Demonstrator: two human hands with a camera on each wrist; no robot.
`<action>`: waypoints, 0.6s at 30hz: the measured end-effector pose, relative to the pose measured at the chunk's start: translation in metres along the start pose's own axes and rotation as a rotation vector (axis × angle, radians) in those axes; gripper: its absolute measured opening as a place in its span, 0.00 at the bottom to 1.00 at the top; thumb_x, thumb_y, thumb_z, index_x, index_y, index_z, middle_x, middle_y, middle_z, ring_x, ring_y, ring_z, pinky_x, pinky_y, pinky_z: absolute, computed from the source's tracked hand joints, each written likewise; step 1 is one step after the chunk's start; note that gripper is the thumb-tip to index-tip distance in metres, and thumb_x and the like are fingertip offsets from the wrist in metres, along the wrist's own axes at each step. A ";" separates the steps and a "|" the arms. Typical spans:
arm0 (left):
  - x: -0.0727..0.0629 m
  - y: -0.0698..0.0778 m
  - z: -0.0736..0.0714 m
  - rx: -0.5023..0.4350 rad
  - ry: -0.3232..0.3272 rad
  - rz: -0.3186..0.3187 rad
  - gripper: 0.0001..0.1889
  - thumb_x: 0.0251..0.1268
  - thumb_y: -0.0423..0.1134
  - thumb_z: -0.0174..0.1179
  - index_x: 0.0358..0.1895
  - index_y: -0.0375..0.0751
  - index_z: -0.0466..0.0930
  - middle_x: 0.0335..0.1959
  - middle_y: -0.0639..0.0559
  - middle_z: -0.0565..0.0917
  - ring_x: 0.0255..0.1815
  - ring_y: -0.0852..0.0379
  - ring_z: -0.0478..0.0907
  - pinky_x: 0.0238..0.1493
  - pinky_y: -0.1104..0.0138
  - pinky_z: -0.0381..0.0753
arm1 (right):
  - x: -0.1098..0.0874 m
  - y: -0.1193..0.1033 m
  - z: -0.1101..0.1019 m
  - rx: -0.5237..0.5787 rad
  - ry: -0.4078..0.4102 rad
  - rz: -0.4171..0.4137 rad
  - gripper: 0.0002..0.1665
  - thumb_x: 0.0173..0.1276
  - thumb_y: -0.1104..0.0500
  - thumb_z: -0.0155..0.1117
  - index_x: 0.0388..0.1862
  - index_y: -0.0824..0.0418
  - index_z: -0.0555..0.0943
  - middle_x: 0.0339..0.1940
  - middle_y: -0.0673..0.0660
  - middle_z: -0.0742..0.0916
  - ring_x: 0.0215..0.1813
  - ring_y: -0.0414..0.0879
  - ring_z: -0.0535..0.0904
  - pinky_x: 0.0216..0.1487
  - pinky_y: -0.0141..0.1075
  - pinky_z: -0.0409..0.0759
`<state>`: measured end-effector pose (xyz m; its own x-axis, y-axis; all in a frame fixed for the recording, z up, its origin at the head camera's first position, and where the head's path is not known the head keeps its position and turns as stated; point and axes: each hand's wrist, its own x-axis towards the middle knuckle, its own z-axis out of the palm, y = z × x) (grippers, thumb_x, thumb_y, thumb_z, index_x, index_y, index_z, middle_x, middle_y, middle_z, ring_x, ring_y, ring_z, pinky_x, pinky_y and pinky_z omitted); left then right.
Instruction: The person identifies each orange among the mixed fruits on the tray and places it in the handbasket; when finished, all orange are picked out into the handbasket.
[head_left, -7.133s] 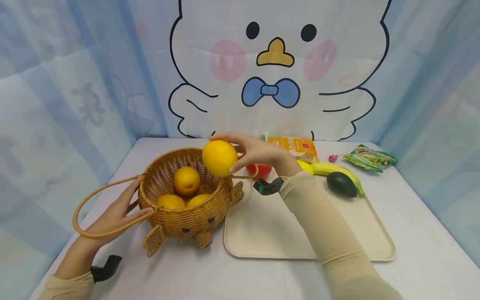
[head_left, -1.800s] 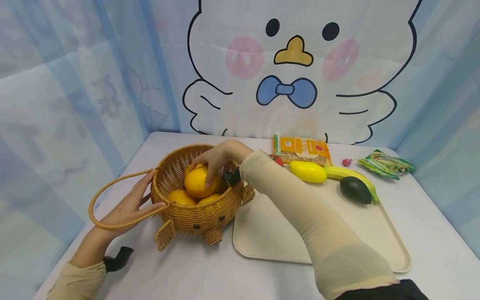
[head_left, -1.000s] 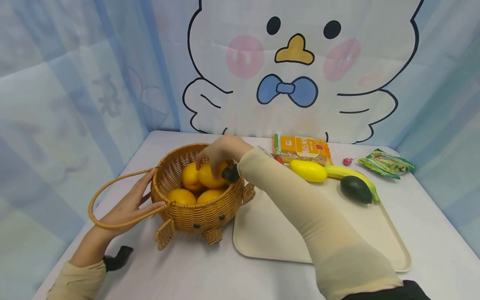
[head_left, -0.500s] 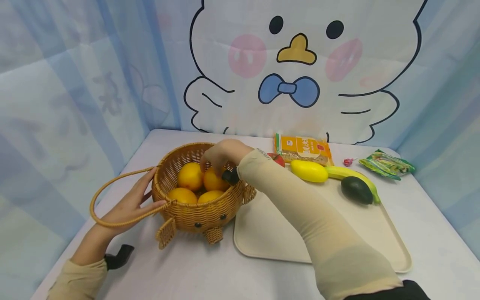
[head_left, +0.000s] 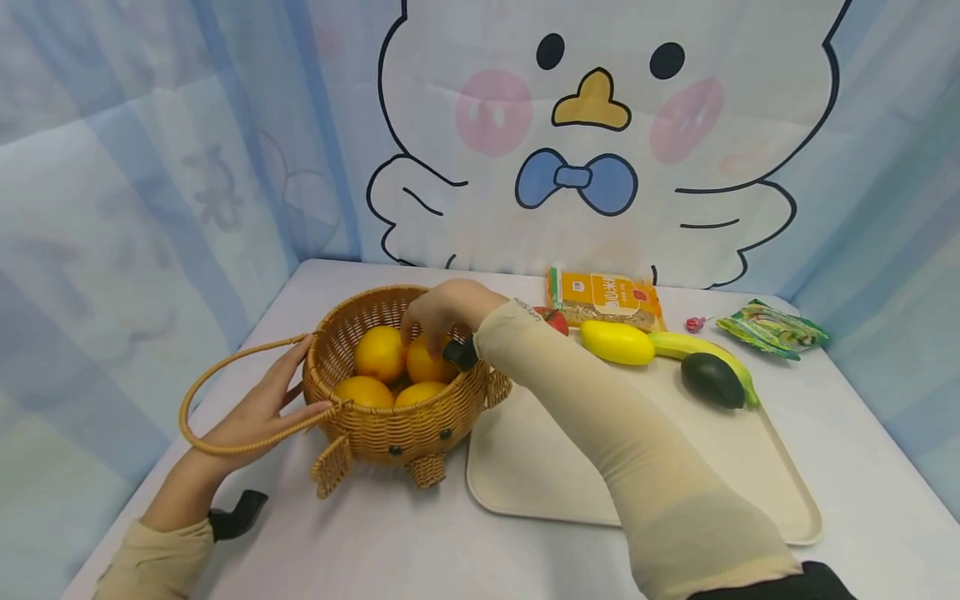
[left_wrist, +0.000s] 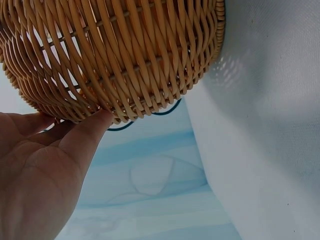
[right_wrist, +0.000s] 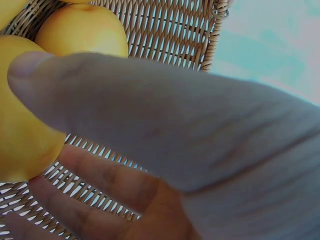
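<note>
A wicker basket [head_left: 367,435] with an animal face stands left of centre, holding several oranges [head_left: 380,353]. My left hand [head_left: 253,415] rests against its left outer side, fingers and thumb extended. In the left wrist view, that hand [left_wrist: 42,172] touches the woven wall. My right hand [head_left: 452,307] reaches down into the basket with curled fingers around the right rear orange [head_left: 425,361]. In the right wrist view, the thumb lies on that orange [right_wrist: 25,145], with fingers beside it along the weave; some fingertips are hidden.
A cream tray [head_left: 536,475] lies to the right, partly under my right sleeve. Near its back are a yellow oval fruit [head_left: 617,342], a banana [head_left: 675,343], a dark green fruit [head_left: 712,381] and a red fruit [head_left: 555,320]. Behind are a grain packet [head_left: 607,300] and green packet [head_left: 772,329].
My right hand has brought an orange from above the basket's right rim down inside, then shifted rightward and lower with it. Over the last half second both hands stay nearly still.
</note>
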<state>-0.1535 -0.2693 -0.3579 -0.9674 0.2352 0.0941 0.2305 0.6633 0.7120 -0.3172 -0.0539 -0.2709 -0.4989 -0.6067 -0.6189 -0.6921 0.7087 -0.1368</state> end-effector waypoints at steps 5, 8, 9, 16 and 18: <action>0.003 -0.001 0.001 0.001 -0.004 0.003 0.46 0.67 0.46 0.56 0.76 0.51 0.30 0.77 0.39 0.36 0.76 0.34 0.40 0.66 0.35 0.59 | 0.001 0.003 0.000 0.012 0.002 0.021 0.30 0.61 0.57 0.67 0.63 0.44 0.73 0.72 0.49 0.67 0.68 0.45 0.62 0.70 0.42 0.69; 0.005 -0.001 0.001 0.002 -0.006 0.009 0.46 0.68 0.46 0.56 0.76 0.51 0.30 0.77 0.38 0.37 0.76 0.34 0.40 0.66 0.36 0.60 | 0.002 0.006 0.000 0.022 -0.003 0.024 0.29 0.62 0.55 0.66 0.63 0.45 0.73 0.71 0.49 0.68 0.67 0.45 0.64 0.69 0.42 0.70; 0.006 -0.001 0.001 0.000 -0.008 0.013 0.46 0.68 0.46 0.56 0.76 0.51 0.30 0.77 0.38 0.37 0.76 0.34 0.40 0.66 0.36 0.60 | 0.003 0.007 0.000 0.031 -0.007 0.021 0.28 0.63 0.54 0.65 0.63 0.45 0.73 0.70 0.49 0.69 0.66 0.46 0.65 0.68 0.42 0.72; 0.009 -0.017 -0.017 -0.030 -0.134 -0.003 0.43 0.69 0.47 0.53 0.77 0.50 0.33 0.77 0.38 0.40 0.75 0.33 0.43 0.67 0.36 0.59 | -0.011 0.035 0.002 0.351 0.106 -0.119 0.29 0.70 0.46 0.55 0.69 0.45 0.67 0.71 0.47 0.69 0.65 0.47 0.71 0.59 0.44 0.79; 0.005 -0.031 -0.032 -0.002 -0.199 -0.058 0.39 0.71 0.47 0.50 0.76 0.44 0.38 0.76 0.33 0.44 0.73 0.29 0.47 0.65 0.34 0.60 | -0.025 0.054 0.003 0.470 0.208 -0.199 0.29 0.70 0.45 0.54 0.70 0.45 0.67 0.72 0.47 0.69 0.66 0.47 0.71 0.61 0.43 0.79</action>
<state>-0.1692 -0.3114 -0.3571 -0.9392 0.3324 -0.0864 0.1744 0.6783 0.7138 -0.3401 0.0006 -0.2649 -0.5073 -0.7702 -0.3865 -0.4997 0.6283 -0.5963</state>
